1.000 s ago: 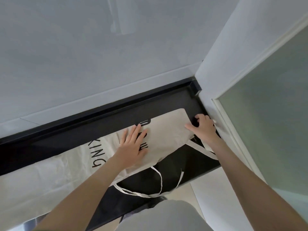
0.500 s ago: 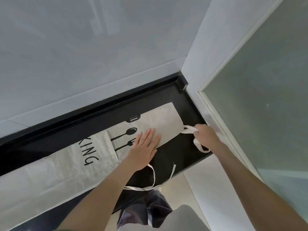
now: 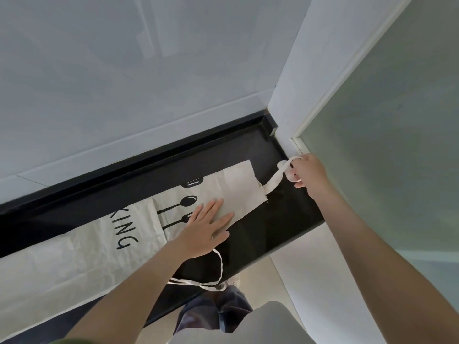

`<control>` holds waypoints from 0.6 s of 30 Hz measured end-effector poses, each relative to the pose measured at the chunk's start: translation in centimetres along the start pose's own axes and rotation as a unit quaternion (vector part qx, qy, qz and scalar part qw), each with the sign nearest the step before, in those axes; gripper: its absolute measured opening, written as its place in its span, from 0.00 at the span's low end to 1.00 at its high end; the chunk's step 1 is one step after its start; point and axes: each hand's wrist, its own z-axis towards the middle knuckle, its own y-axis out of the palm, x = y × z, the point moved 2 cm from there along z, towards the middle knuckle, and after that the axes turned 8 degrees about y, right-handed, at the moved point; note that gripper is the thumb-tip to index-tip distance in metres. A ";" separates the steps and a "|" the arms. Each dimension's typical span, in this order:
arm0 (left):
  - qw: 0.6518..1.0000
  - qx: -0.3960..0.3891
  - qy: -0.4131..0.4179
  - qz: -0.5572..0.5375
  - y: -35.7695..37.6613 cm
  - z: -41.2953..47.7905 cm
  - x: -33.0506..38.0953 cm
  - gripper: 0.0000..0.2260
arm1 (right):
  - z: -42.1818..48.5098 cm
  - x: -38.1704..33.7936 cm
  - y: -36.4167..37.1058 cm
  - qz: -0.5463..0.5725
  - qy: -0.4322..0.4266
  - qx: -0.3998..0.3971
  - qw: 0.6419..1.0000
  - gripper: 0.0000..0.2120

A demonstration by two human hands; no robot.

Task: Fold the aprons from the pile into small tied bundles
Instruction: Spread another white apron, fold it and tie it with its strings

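Observation:
A cream apron point(image 3: 82, 247) with black "KING" lettering and spoon and fork prints lies folded lengthwise along the black countertop point(image 3: 263, 232). My left hand point(image 3: 206, 227) presses flat on the apron's right end, fingers straight. My right hand point(image 3: 308, 173) grips a cream strap point(image 3: 275, 178) that runs taut from the apron's right corner up to the hand. A second thin strap point(image 3: 218, 266) loops loosely over the counter's front edge.
A white wall point(image 3: 124, 83) rises behind the counter. A white door frame point(image 3: 295, 142) and frosted glass panel point(image 3: 385, 145) close off the right end. Below the front edge are pale floor and my legs.
My right hand pulled the strap out to the right and up toward the door frame, drawing it taut. My left hand slid a little right along the apron and stays flat.

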 end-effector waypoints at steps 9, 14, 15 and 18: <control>0.994 0.084 0.025 0.063 -2.5 5.6 2.6 0.32 | -1.1 2.7 3.4 0.170 0.148 -0.178 0.958 0.20; 0.997 0.040 -0.008 0.060 -1.4 8.2 3.0 0.27 | -0.7 2.4 2.2 0.343 0.020 -0.153 0.926 0.06; 0.998 0.029 -0.014 0.061 -1.0 8.3 2.9 0.27 | -0.4 2.2 1.6 0.341 -0.040 -0.093 0.935 0.09; 0.998 -0.009 -0.025 0.053 0.2 8.5 2.3 0.26 | 0.2 1.8 -0.2 0.295 -0.115 0.059 0.947 0.18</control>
